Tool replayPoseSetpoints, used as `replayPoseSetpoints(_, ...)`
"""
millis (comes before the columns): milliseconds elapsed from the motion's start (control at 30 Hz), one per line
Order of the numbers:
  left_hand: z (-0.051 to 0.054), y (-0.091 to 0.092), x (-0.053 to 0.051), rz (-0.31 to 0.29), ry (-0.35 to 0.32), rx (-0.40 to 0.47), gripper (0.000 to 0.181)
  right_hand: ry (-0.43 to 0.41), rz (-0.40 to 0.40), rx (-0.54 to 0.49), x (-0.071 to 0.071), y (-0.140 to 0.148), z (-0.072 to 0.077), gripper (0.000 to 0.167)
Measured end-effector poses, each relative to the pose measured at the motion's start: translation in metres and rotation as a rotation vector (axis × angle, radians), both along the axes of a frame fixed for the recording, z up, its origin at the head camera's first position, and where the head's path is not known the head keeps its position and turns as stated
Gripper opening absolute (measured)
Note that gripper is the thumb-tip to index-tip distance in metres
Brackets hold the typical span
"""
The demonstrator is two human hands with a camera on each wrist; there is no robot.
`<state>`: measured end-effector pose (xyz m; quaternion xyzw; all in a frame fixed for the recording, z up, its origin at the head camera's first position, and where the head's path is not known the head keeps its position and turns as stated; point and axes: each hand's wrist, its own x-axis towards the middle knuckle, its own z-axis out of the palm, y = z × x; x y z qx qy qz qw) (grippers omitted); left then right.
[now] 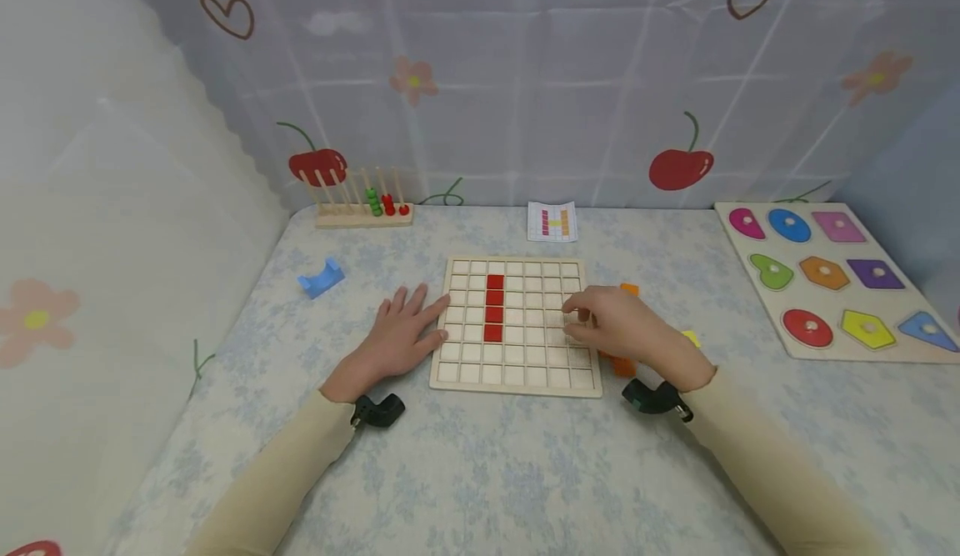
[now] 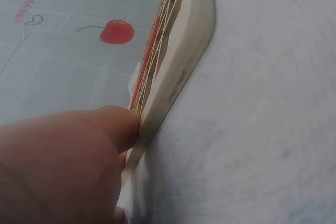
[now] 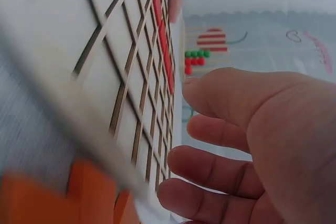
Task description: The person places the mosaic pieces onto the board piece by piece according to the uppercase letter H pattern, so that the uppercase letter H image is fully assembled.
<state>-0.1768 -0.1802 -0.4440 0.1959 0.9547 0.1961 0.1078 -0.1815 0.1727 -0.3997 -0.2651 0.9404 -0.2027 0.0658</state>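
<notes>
A wooden grid board (image 1: 525, 392) lies on the table with several red squares (image 1: 493, 306) in a column left of its middle. Spread out at the board's left edge, my left hand (image 1: 401, 335) touches the rim with its thumb and a fingertip. My right hand (image 1: 626, 323) hovers over the board's right edge, its fingers loosely bent. In the right wrist view, thumb and fingers (image 3: 210, 169) stand apart with nothing between them. Orange blocks (image 1: 623, 366) lie beside the board, partly hidden under the right hand. A yellow piece (image 1: 691, 338) peeks out behind the right wrist.
A small pattern card (image 1: 552, 222) is behind the board. At the back left stands a peg rack with beads (image 1: 365, 220), and a blue bracket-shaped piece (image 1: 321, 278) lies in front of it. A shape puzzle board (image 1: 825, 306) occupies the right side.
</notes>
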Motion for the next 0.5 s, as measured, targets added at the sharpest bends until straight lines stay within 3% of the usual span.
replayPoseSetpoints(233, 0.001, -0.001, 0.000, 0.005, -0.006, -0.003, 0.061, 0.060, -0.049, 0.002, 0.008, 0.032, -0.002, 0.022)
replayPoseSetpoints(500, 0.003, 0.000, 0.001, 0.001, -0.002, 0.005, 0.061, 0.053, -0.119, 0.049, 0.017, 0.059, -0.005, 0.020)
